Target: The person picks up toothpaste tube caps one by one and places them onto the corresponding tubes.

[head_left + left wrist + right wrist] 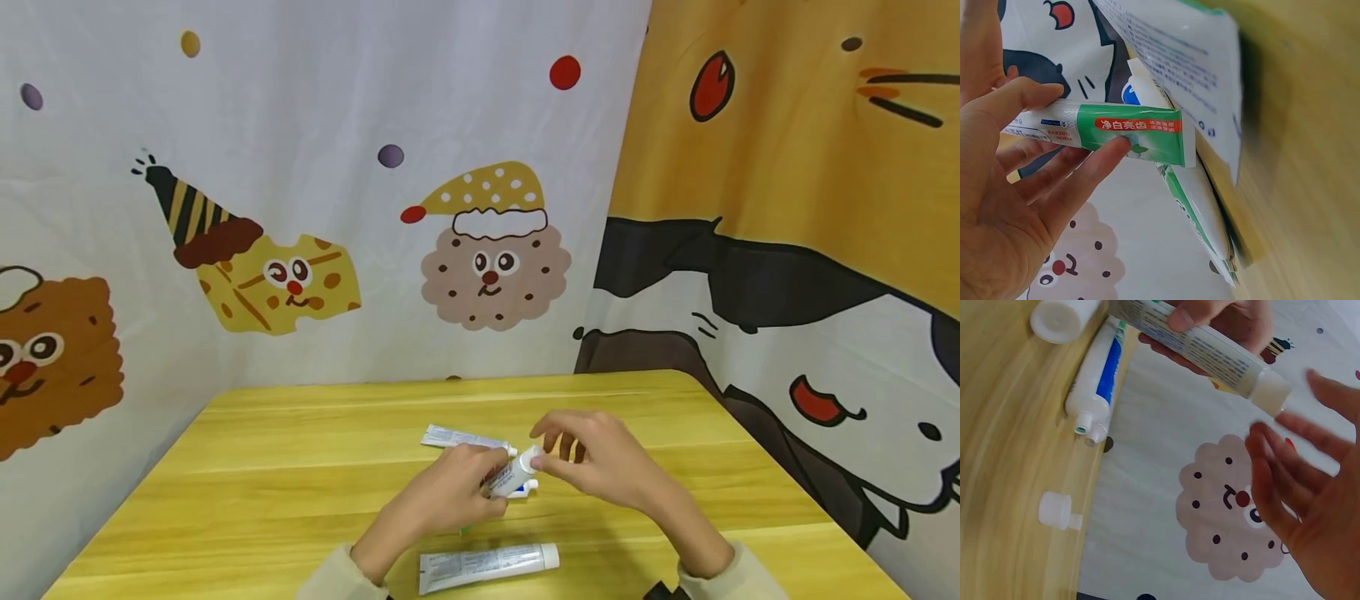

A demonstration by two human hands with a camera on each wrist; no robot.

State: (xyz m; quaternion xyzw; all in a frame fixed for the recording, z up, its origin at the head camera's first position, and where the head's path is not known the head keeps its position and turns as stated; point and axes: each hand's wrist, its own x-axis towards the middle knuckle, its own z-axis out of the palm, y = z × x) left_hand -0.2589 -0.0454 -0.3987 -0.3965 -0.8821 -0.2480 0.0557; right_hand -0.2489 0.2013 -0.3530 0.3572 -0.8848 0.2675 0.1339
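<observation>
My left hand (457, 487) grips a toothpaste tube (1129, 131), green and white with a red label, tilted above the table with its white cap (1270, 392) on. Around that cap my right hand (600, 458) has its fingers spread, a fingertip at the cap's edge; whether it touches I cannot tell. Beneath lies a toothpaste tube with a blue stripe (1100, 375), its nozzle (1082, 427) uncapped. A second bare nozzle (1097, 433) shows beside it. Behind the left hand lies another tube (465, 438), partly covered.
A capped toothpaste tube (487, 568) lies near the front of the wooden table (247, 483). In the right wrist view, a loose white cap (1055, 509) and a smaller white piece (1075, 522) sit on the tabletop. A cartoon-printed curtain (315, 108) hangs behind.
</observation>
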